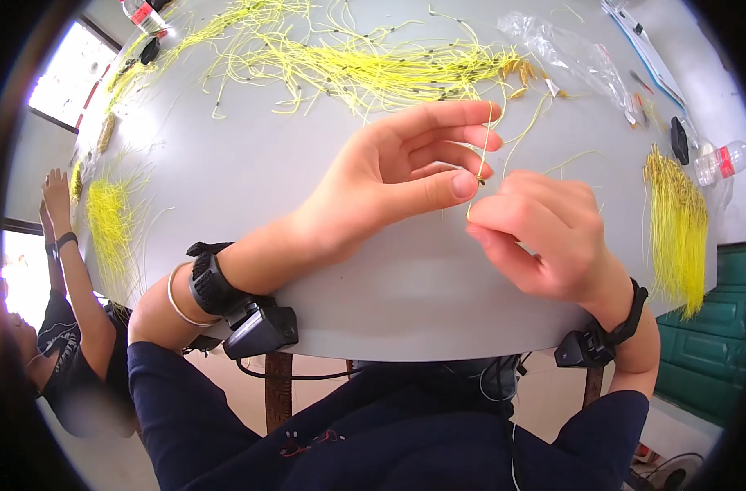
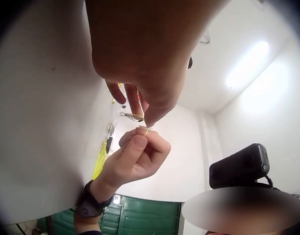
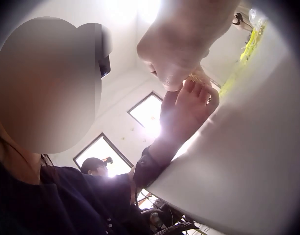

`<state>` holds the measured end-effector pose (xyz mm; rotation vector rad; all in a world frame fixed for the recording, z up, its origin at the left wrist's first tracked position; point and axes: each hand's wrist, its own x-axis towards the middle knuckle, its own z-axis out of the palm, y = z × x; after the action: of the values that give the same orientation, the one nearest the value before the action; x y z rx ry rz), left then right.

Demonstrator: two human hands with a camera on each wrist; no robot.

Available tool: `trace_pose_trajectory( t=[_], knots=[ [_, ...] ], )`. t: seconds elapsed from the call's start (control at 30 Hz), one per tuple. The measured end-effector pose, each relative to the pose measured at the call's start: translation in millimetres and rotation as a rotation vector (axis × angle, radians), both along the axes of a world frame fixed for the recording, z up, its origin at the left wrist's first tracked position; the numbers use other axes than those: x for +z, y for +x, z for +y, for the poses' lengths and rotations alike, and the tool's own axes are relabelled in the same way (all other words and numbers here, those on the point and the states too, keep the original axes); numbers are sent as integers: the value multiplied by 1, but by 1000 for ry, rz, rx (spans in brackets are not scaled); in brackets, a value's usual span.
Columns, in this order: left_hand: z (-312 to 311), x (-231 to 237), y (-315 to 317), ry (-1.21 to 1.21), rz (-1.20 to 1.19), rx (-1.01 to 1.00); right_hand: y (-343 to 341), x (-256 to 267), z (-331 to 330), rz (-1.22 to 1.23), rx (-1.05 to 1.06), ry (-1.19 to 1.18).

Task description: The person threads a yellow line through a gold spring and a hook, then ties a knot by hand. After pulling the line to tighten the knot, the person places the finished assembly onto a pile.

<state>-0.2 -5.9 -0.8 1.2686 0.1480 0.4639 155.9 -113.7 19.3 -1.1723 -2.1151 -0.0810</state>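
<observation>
Over the near half of the grey table (image 1: 373, 315), both hands work on a thin yellow line (image 1: 485, 143). My left hand (image 1: 373, 172) pinches it near a small dark knot or bead by the thumb tip, and a length runs up past the spread fingers. Close beside it on the right, my right hand (image 1: 549, 233) has its fingers curled, pinching the line between thumb and forefinger. A small metal coil spring (image 2: 132, 117), tapered with a wire loop, shows at the left fingertips in the left wrist view. The fingers hide part of the line.
A large bundle of yellow lines (image 1: 389, 69) with gold-coloured ends lies across the back. More bundles sit at the right edge (image 1: 676, 237) and left edge (image 1: 111, 217). A plastic bag (image 1: 565, 49), clipboard (image 1: 647, 49) and bottle (image 1: 725, 162) lie around. Another person (image 1: 82, 327) is at left.
</observation>
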Motion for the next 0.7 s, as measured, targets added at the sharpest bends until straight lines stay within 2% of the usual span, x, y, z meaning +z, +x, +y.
trace_pose_trajectory(
  t=[0.07, 0.23, 0.3, 0.33, 0.4, 0.5, 0.57, 0.7],
  knots=[
    [0, 2, -1, -55, 29, -62, 0, 1, 0, 33, 16, -7],
    [0, -2, -1, -34, 24, -68, 3, 4, -2, 171, 22, 46],
    [-1, -2, -1, 0, 11, -59, 5, 10, -3, 337, -82, 74],
    [-2, 0, -2, 16, 45, -49, 6, 10, -3, 336, -82, 73],
    [-3, 0, -2, 31, 79, -40, 8, 9, -2, 431, -138, -54],
    [-3, 2, -4, 59, 92, -38, 9, 4, 3, 418, -150, -65],
    [-3, 9, -6, 62, 216, -43, 9, 2, 4, 431, -147, -81],
    [-4, 7, -6, 40, 226, -11, 8, 5, 2, 390, -152, -81]
  ],
)
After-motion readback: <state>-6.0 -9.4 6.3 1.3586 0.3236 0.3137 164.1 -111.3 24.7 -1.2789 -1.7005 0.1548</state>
